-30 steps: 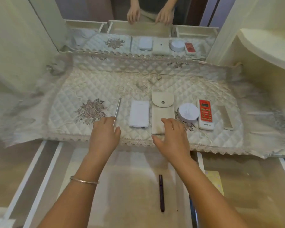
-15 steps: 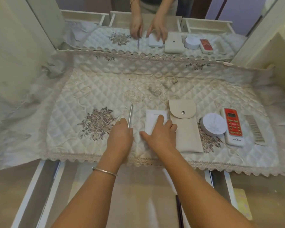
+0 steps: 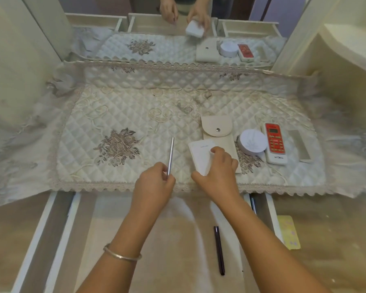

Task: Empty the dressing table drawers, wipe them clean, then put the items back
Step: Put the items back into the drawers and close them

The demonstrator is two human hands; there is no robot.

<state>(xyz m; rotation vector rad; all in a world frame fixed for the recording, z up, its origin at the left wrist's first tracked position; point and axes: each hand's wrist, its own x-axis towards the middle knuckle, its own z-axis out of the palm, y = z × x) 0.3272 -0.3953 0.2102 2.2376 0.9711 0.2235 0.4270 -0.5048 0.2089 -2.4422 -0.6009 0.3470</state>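
Left hand (image 3: 154, 182): I saw it pinching the near end of a thin silver rod (image 3: 170, 154), which pointed away over the cloth (image 3: 114, 106).
Right hand (image 3: 218, 172): fingers and thumb curled round a white power bank (image 3: 200, 157), just left of the pouch (image 3: 217, 132).
Cloth: pouch, round tin (image 3: 253, 141), red remote (image 3: 275, 142) and comb (image 3: 300, 146) lay in a row, far right.
Middle drawer (image 3: 123, 240): pulled open near me, a dark pen (image 3: 219, 250) lying inside.

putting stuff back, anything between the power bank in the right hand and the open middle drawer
Nothing visible. The right hand grips the power bank near the cloth's front edge; the middle drawer lies open below, a dark pen at its right.
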